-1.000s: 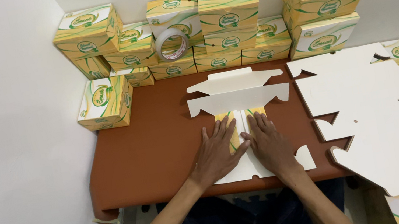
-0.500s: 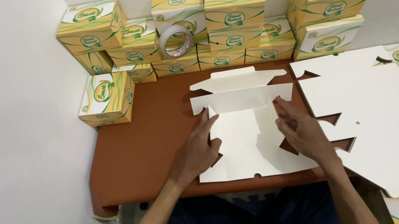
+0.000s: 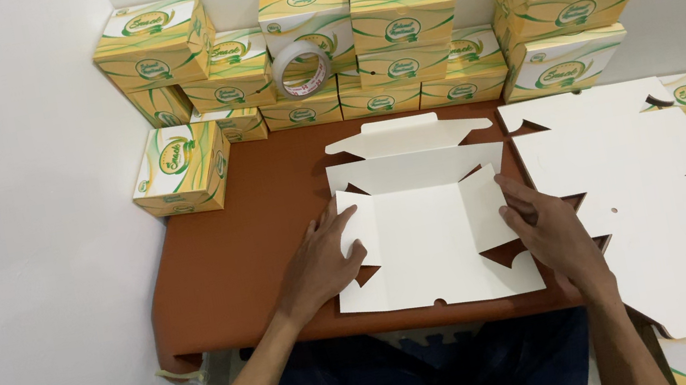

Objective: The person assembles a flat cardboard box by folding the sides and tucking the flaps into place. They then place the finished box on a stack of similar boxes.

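A white die-cut cardboard box blank [image 3: 426, 223] lies opened flat, plain side up, on the brown table [image 3: 234, 268]. My left hand [image 3: 324, 258] rests on the table with its fingers pressing the blank's left side flap. My right hand [image 3: 547, 227] presses the right side flap, thumb and fingers on the cardboard. Both side flaps are slightly raised along their creases. The long lid flap [image 3: 408, 136] points away from me toward the wall.
Several assembled yellow-green-white boxes [image 3: 404, 17] are stacked along the back wall, one [image 3: 181, 167] stands alone at left. A roll of clear tape [image 3: 302, 68] leans on the stack. A pile of flat white blanks [image 3: 644, 196] lies at right. White wall at left.
The folded blank has been spread open flat. My hands moved apart from its middle to its left and right side flaps. The camera view shifted slightly.
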